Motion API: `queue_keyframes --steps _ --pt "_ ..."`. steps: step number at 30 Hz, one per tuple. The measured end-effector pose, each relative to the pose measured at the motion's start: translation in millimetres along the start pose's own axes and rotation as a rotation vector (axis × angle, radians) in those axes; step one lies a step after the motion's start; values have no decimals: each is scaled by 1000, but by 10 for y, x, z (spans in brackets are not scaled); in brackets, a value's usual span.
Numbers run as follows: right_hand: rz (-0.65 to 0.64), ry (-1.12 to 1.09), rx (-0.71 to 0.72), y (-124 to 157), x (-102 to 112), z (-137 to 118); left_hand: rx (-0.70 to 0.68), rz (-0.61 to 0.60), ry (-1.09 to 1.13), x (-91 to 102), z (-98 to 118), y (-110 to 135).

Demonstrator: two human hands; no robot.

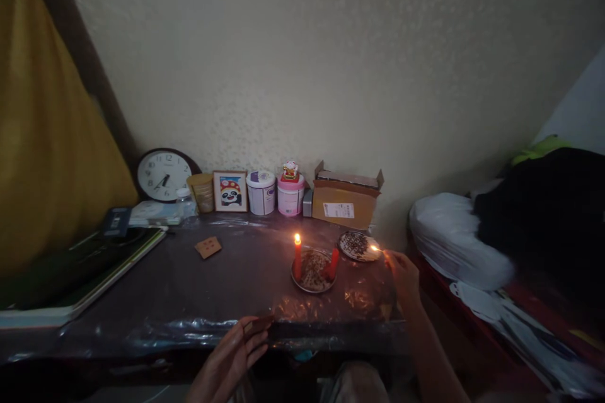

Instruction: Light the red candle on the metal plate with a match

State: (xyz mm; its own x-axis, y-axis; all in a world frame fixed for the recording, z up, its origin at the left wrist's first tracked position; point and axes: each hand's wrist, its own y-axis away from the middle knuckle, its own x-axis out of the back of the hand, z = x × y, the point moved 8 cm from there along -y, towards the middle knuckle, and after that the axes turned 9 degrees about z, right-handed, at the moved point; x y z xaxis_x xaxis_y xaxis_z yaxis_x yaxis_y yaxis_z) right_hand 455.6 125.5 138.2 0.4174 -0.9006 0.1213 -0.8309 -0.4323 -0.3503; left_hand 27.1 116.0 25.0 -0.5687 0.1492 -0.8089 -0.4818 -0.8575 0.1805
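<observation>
On a dark table covered in clear plastic [198,289] stands a round metal dish [312,274] with two red candles. The left candle [297,256] is lit; the right candle [333,262] shows no flame. My right hand [401,274] is closed in a pinch on a burning matchstick [377,249], its flame just right of the dish and close to a second patterned plate [358,245]. My left hand [236,352] is at the table's near edge, fingers closed round a small brown matchbox [258,325].
Along the wall stand a round clock [163,175], a framed panda picture [230,191], two tins [261,192], a small figurine [290,170] and an open cardboard box [346,198]. Books and a dark device lie at the left [80,264]. Bags and clothes pile up at the right [496,233].
</observation>
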Motion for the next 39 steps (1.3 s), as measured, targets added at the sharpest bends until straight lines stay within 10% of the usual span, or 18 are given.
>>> queue_keyframes --steps 14,20,25,33,39 --pt "18 167 88 -162 -285 160 24 82 -68 69 -33 -31" --pt "88 143 112 -122 -88 27 20 63 -76 39 -18 -47" --pt "22 72 82 492 22 -343 32 17 -49 21 -42 -52" --pt "-747 -116 347 2162 -817 -1114 15 -2 -102 -96 -28 9" --pt "-809 -152 405 2539 -1009 -1080 -4 0 -110 -34 -49 22"
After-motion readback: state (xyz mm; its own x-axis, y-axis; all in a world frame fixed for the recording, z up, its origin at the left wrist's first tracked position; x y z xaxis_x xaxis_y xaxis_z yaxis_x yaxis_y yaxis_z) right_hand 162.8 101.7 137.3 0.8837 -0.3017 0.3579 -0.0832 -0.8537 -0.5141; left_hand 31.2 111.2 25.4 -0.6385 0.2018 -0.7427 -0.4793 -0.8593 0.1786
